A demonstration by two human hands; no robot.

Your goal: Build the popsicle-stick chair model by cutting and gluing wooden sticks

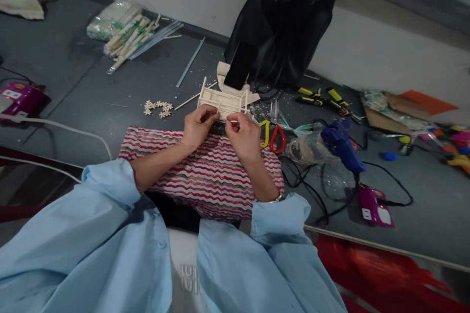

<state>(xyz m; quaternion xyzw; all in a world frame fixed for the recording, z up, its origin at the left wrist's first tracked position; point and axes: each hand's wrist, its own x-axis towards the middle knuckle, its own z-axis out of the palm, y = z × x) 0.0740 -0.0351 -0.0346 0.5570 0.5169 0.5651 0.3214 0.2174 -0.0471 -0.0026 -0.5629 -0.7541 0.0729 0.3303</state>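
A small frame of thin wooden sticks stands on the dark table in front of me. At its near left side my left hand has thumb and fingers pinched together. My right hand is curled at the near right side, thumb against fingers, close to a stick of the frame. What lies between the fingertips of each hand is too small to make out. Both forearms rest over a red and white striped cloth. Behind the frame a black phone leans against a black bag.
Left of the frame lie small flower-shaped wooden pieces. Bagged sticks are farther back. On the right are scissors, yellow-black pliers, a blue glue gun with cables, and a purple box.
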